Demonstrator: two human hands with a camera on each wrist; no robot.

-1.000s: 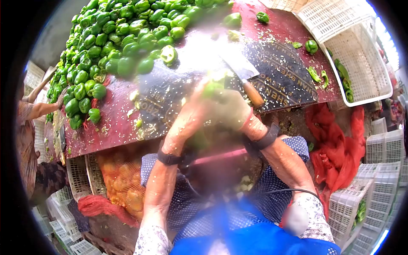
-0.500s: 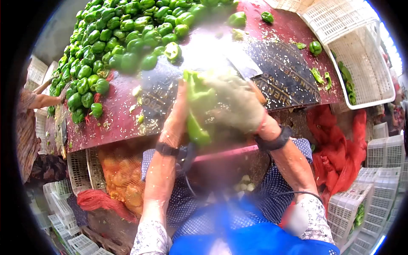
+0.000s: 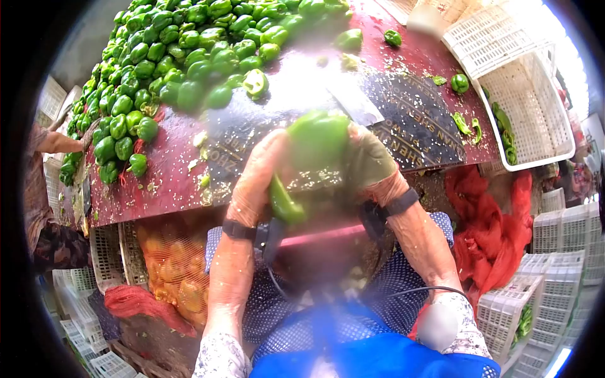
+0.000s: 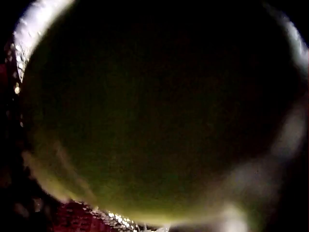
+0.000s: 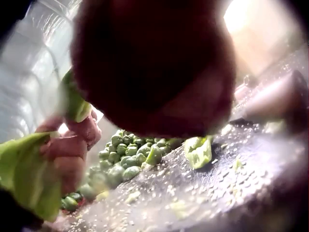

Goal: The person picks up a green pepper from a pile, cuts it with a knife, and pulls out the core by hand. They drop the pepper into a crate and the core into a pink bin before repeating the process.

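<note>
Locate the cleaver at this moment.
In the head view the cleaver lies on the dark board, just beyond the right hand and the held green pepper.

The head view is lit by strong daylight, and the upper right corner, over the white crates (image 3: 517, 82), is washed out to near white. A circular fisheye frame is seen, with black corners and straight lines bent toward the rim. The middle of the picture is smeared by a hazy patch, so the hands (image 3: 315, 160) and the green pepper (image 3: 318, 135) are rendered soft, while the pepper pile (image 3: 183, 57) at the bench's far left is kept sharp. The left wrist view is almost wholly dark, filled by a blurred greenish mass. The right wrist view is dimmed by a large unfocused dark shape, with glare at its upper right.
</note>
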